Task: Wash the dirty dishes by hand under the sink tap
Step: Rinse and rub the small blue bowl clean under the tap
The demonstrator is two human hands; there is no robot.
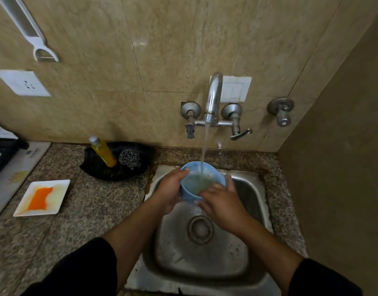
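A light blue plastic cup (196, 168) is held over the steel sink (205, 263), right under the chrome wall tap (213, 97). Water runs from the spout into the cup, which holds cloudy greenish water. My left hand (169, 190) grips the cup's left side. My right hand (221, 202) wraps the cup's near right rim, fingers over the edge. A white square plate (42, 197) smeared with orange sauce lies on the granite counter at the left.
A yellow soap bottle (103, 151) and a steel scrubber (130, 159) rest on a black cloth behind the sink's left corner. A white board (15, 174) sits at the far left. Tiled walls close in behind and on the right.
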